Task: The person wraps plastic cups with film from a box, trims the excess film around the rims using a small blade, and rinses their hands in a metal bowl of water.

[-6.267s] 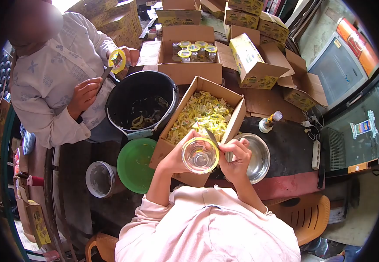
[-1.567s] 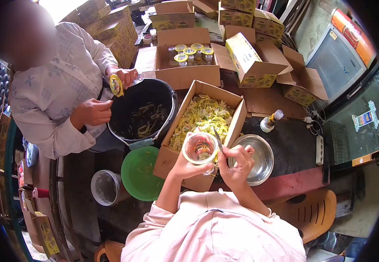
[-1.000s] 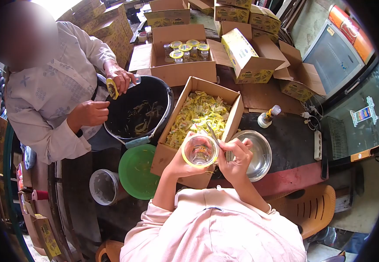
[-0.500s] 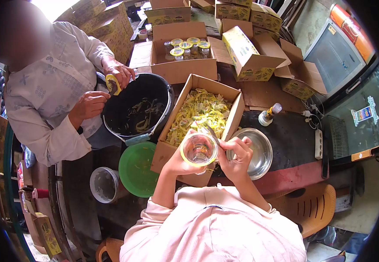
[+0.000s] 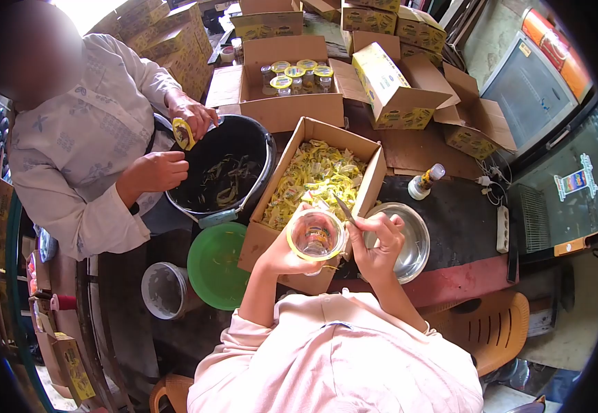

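My left hand (image 5: 279,256) is wrapped round a clear plastic cup (image 5: 315,236) with a yellow rim, its round end facing me. My right hand (image 5: 379,248) pinches a small knife (image 5: 345,209), the blade pointing up and left beside the cup's rim. A thin yellow strip hangs near the cup's lower right edge. Just beyond my hands stands a cardboard box (image 5: 374,180) full of yellow and white scraps (image 5: 316,175). Partly behind my right hand is a metal bowl (image 5: 419,241).
At the left, a co-worker (image 5: 85,138) holds a yellow-lidded cup over a black bucket (image 5: 269,148). A green basin (image 5: 216,265) and grey pail (image 5: 164,292) are left of my arm. An open carton (image 5: 292,113) holds several cups. A jar (image 5: 424,182) stands right, near a power strip (image 5: 502,227).
My right hand and the knife have shifted slightly right, off the cup's rim. The co-worker's lower hand has moved right, towards the bucket. My left hand still holds the cup.
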The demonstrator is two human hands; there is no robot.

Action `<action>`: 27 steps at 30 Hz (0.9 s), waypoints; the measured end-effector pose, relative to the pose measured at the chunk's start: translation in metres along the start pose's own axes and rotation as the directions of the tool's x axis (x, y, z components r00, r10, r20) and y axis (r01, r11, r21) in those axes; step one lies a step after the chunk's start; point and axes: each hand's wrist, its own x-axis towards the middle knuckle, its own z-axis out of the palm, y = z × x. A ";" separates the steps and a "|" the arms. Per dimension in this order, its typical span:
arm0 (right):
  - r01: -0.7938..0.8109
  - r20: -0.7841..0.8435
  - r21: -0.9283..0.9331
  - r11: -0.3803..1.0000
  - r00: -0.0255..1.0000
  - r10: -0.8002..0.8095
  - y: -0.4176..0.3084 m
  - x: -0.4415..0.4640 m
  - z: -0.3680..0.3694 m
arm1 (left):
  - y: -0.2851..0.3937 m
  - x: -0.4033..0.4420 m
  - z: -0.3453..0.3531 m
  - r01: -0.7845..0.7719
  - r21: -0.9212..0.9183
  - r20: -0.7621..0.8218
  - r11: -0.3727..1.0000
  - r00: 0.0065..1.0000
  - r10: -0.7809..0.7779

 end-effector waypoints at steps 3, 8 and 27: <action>0.001 -0.003 -0.027 1.000 1.000 -0.001 0.001 -0.002 -0.003 | -0.008 0.003 -0.010 -0.100 0.061 0.108 0.993 0.990 0.093; -0.140 -0.002 0.046 0.989 0.990 0.140 0.004 0.001 -0.006 | -0.014 0.002 -0.011 -0.131 0.087 0.007 0.988 0.991 0.131; 0.047 0.457 -0.399 0.916 0.876 0.154 0.070 -0.123 0.017 | -0.032 -0.048 -0.024 -0.084 -0.065 -0.373 0.994 0.926 0.054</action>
